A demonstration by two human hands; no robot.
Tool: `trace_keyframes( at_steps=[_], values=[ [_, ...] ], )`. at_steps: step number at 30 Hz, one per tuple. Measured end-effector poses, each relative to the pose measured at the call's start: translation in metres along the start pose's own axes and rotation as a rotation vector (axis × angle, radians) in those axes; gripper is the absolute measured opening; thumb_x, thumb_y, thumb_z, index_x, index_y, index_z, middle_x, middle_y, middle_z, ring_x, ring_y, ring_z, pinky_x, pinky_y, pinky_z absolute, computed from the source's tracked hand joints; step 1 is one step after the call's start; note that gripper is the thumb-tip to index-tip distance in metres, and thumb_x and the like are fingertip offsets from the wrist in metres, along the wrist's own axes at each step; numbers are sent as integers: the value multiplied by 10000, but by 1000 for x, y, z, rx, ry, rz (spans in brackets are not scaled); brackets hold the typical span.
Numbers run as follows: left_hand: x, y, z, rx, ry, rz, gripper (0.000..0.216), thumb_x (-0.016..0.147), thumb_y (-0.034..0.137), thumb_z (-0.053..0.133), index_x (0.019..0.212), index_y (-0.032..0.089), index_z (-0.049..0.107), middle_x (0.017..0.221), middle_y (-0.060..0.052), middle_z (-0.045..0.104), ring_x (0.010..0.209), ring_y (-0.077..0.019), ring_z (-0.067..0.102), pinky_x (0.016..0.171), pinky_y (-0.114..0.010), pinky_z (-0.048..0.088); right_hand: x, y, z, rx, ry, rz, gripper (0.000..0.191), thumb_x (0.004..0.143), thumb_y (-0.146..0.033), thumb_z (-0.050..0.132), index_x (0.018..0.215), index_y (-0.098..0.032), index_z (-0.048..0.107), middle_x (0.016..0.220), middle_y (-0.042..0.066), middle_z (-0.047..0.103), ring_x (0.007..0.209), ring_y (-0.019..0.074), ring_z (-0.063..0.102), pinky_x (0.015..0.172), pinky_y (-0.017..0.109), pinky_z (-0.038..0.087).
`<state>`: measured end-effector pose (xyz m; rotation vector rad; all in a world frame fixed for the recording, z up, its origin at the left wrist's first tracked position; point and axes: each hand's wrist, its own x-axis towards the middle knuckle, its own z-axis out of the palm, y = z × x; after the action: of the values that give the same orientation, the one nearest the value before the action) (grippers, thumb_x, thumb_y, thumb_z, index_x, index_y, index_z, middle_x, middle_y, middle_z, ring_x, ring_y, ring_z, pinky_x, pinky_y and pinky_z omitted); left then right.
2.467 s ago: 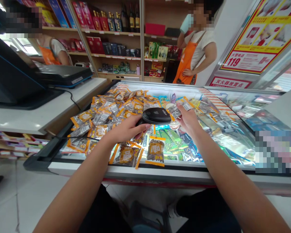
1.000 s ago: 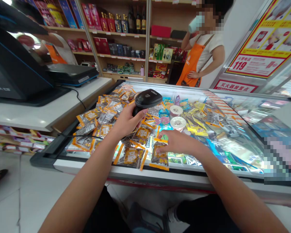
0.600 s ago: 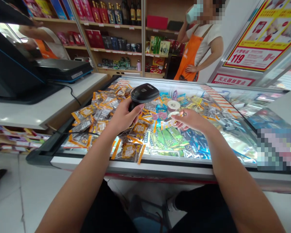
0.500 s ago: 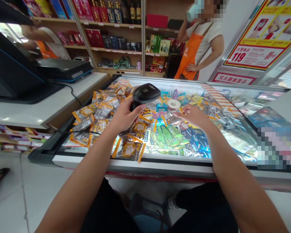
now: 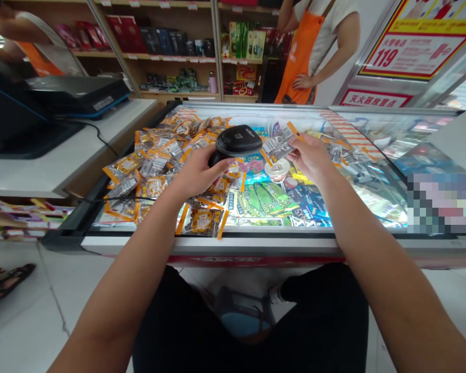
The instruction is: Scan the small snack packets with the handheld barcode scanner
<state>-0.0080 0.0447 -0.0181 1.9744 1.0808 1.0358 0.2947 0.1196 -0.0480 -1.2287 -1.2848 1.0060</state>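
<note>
My left hand (image 5: 202, 173) is wrapped round the handle of a black barcode scanner (image 5: 238, 140), its head pointing right. My right hand (image 5: 310, 155) pinches a small snack packet (image 5: 277, 146) with orange ends by its right side. The packet is tilted up, its printed label toward me, just right of the scanner's head and apart from it. Under and left of my left hand, many like packets (image 5: 157, 184) lie heaped on the glass top of a chest freezer (image 5: 256, 243). Through the glass show green ice packs (image 5: 266, 199) and a round tub (image 5: 277, 170).
A counter (image 5: 128, 122) with a scale (image 5: 77, 96) stands at the left. A dark cable (image 5: 120, 199) crosses the heap. More packets (image 5: 341, 153) lie beyond my right hand. A person in an orange apron (image 5: 301, 57) stands behind the freezer, near stocked shelves (image 5: 171, 57).
My right hand has raised the packet from low over the glass to beside the scanner's head, tilting it up. The scanner stays in my left hand. The view has tipped downward.
</note>
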Motion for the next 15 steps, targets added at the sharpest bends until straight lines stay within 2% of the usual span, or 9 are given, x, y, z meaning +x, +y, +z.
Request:
trace_keyframes(
  at_steps=[4,9,15],
  values=[
    [-1,1,-1,43,-36,-15,260,920,413,612,817,175,588,516,24,561,431,-105,519,472,-242,396,1,3,2,48,2,1,186,839,-230,618,1024,-236,636,1097,46,713,1062,208,679,914,362,558],
    [-1,1,0,117,-97,-28,338,925,491,592,843,163,603,543,22,580,453,-113,548,479,-239,403,-2,4,6,41,-38,-11,258,806,-301,684,1058,-253,667,1066,18,720,1034,210,681,853,357,576],
    [0,0,1,70,-78,-28,352,939,507,575,851,166,581,567,25,590,459,-104,546,480,-230,405,-11,-2,14,-158,36,-135,407,729,-410,785,1057,-175,736,846,51,697,754,215,670,707,407,594]
  ],
)
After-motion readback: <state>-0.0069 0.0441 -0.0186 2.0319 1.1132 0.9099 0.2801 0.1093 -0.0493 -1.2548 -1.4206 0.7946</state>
